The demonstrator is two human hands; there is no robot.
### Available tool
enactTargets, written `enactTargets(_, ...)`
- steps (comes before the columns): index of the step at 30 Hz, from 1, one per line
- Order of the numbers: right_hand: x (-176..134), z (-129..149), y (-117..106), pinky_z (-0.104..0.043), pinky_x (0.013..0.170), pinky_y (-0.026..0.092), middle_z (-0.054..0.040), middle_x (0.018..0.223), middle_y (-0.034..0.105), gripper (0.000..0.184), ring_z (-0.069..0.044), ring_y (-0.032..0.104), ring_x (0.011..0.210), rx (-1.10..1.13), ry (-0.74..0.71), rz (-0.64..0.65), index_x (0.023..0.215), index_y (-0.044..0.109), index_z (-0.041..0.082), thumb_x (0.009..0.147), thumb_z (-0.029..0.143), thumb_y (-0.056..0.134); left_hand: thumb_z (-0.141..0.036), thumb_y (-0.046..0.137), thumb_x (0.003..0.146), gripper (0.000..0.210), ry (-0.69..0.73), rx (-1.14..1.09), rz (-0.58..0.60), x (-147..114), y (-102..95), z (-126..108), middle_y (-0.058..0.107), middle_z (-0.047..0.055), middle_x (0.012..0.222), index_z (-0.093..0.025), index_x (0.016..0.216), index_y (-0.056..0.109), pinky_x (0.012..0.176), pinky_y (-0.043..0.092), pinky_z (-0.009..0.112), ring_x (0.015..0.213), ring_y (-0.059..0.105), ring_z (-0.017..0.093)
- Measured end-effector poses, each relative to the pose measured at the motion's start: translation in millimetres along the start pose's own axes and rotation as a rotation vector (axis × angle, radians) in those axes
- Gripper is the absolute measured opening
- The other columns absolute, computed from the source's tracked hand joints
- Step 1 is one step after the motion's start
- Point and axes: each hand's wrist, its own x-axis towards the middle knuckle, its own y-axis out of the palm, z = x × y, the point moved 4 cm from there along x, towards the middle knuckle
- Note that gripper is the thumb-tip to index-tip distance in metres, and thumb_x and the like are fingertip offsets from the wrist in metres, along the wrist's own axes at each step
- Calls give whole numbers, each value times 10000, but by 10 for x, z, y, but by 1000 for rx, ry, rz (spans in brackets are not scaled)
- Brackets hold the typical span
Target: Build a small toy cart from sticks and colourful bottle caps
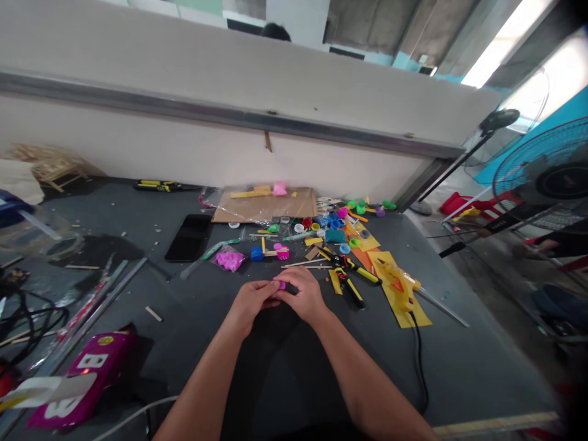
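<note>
Between my fingertips, over the front middle of the dark table [285, 367], is a small purple piece [282, 285], mostly covered by the fingers. My left hand [254, 301] pinches it from one side and my right hand [302, 293] from the other. Just beyond the hands lies a small assembly of sticks with a blue cap [257, 253] at one end and a pink cap [283, 252] at the other. A clear bag of purple putty-like stuff [229, 260] sits to its left. Pliers with yellow and black handles [351, 288] lie right of my right hand.
A yellow glue gun [402, 291] with a black cord rests on yellow card at the right. Coloured bottle caps [337, 222] and sticks clutter the back. A black phone [188, 237], a screwdriver [158, 185] and a magenta power strip [87, 380] lie leftward. A fan [565, 180] stands beyond the right edge.
</note>
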Motion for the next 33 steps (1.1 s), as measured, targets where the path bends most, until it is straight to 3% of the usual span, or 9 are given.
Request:
enactTargets(13,7,13,-8,-358,884,404,-37,949,673,290,-206,580,950,-5,-47,24,947,664,259,697,396,715,-333,732,643,217,-44,-82,27,1,-49,16,654,20,644,-131,720,712,688,518,247,605,577,92)
enactTargets(19,13,19,-1,-362,880,403,-39,948,669,183,-202,578,952,-28,-24,35,893,670,252,746,360,673,-337,730,648,229,-43,-68,31,23,-53,38,642,23,676,-130,744,714,685,525,246,640,577,98)
enactTargets(33,12,28,28,-349,875,412,-26,938,667,180,-191,576,938,-54,-60,45,916,673,249,740,284,684,-287,752,614,212,-46,-63,30,52,-48,55,613,5,653,-121,732,696,696,511,238,627,556,86)
